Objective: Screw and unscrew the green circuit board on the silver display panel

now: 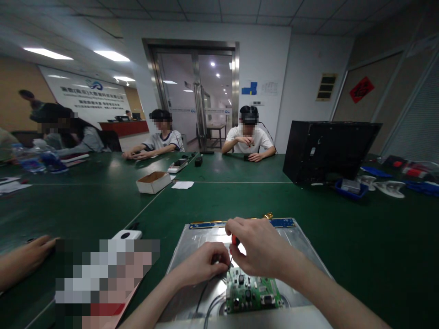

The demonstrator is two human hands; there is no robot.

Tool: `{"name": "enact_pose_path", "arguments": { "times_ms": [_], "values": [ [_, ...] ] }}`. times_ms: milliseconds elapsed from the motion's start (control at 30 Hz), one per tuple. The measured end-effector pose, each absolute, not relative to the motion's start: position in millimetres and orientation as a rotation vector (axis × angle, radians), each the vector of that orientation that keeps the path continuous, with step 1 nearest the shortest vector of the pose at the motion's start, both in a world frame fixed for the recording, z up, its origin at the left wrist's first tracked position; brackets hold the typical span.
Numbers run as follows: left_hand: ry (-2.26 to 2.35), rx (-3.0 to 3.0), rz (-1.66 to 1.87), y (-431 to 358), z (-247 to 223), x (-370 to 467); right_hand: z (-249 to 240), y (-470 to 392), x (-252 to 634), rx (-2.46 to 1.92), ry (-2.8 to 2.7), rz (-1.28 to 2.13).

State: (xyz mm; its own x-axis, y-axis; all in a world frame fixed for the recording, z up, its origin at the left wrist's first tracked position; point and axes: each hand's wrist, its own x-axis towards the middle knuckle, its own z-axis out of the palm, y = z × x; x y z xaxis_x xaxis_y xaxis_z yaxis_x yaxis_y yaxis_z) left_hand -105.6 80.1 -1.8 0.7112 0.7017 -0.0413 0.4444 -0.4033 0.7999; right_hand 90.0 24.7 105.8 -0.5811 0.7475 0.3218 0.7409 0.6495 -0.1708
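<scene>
Red tool [234, 240] clamped in its grip, the right hand [262, 246] arches beside the curled left hand [205, 262], grip unclear.

The panel [192, 240] is smooth, shiny metal (glare included); the tabletop [370, 246], faintly glossy.

Reaching inward and forward with bare left forearm [157, 303] and right forearm [318, 289], slanted toward each other. Holding the left hand [206, 262] low, back uppermost, with fingers [220, 251] curled inward. Holding the right hand [260, 246] just beside it, slightly higher, with thumb [240, 259] and forefinger [232, 225] in a pinch.
</scene>
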Motion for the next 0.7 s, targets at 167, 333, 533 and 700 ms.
{"name": "enact_pose_path", "arguments": {
  "times_ms": [167,333,533,700],
  "values": [
    [0.884,2.061,0.396,76.7,3.8,-103.7,103.1,27.5,86.7,-1.201,-2.506,-0.026],
    [0.894,2.053,0.389,75.2,5.5,-103.5,99.0,28.3,85.2,-1.13,-2.493,0.031],
    [0.877,2.066,0.38,77.5,2.4,-104.4,97.1,28.6,85.6,-1.056,-2.494,0.169],
    [0.874,2.059,0.375,79.2,-3.7,-106.4,98.9,27.6,84.8,-1.15,-2.492,-0.025]
  ]
}}
